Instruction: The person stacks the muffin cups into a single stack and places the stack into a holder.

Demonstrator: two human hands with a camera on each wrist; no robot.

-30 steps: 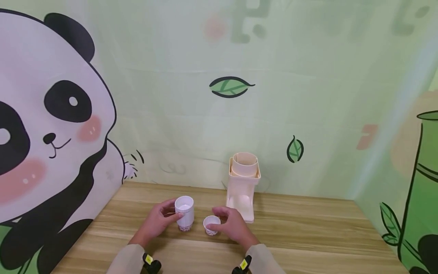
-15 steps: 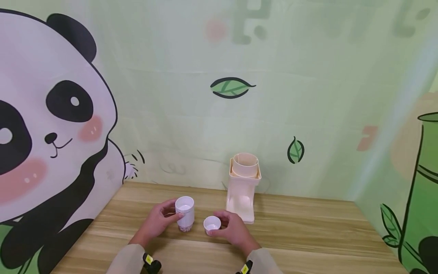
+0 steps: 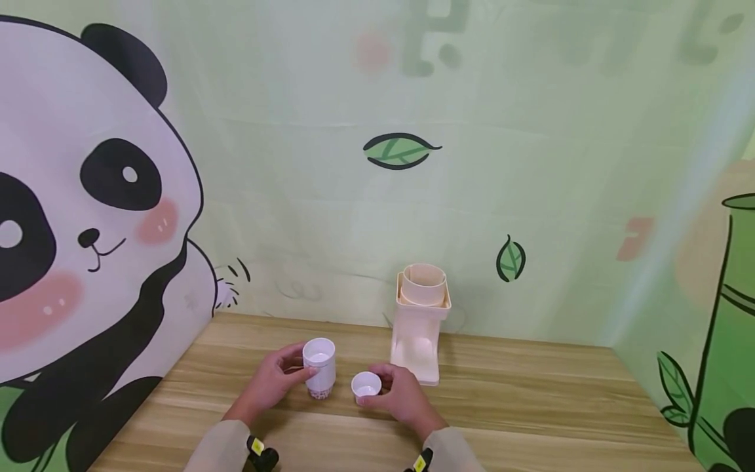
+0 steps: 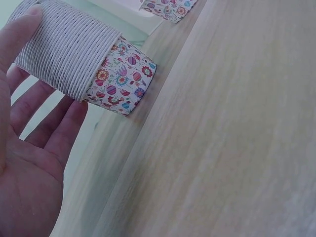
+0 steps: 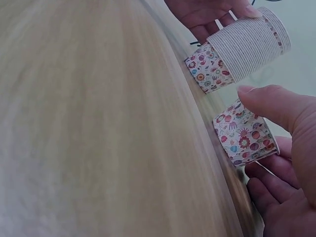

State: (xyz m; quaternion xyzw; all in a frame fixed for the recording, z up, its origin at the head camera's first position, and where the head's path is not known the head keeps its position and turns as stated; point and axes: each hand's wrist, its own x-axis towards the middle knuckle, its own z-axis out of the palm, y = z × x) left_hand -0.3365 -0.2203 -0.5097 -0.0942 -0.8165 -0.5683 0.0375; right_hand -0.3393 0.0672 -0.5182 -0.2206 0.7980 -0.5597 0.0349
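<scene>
Between my left hand's [image 3: 272, 380] thumb and fingers is a stack of nested white paper cups [image 3: 320, 367], held upright. In the left wrist view the stack [image 4: 74, 54] shows many close-set rims above a floral-printed bottom cup [image 4: 123, 76]. My right hand [image 3: 404, 396] grips a single small paper cup [image 3: 366, 387], its mouth facing up, just right of the stack. The right wrist view shows this cup's flower print [image 5: 244, 133], with the thumb near one side and fingers at the other. Both the stack and the single cup are close over the tabletop.
A pale pink dispenser-like stand [image 3: 420, 321] with a round tube on top stands behind my right hand, near the back edge of the wooden table [image 3: 531, 387]. A green printed backdrop [image 3: 295, 196] with a panda hangs behind and around the table.
My right hand has shifted slightly and taken hold of the small cup, whose inside now shows more openly. My left hand and the stack have stayed almost still.
</scene>
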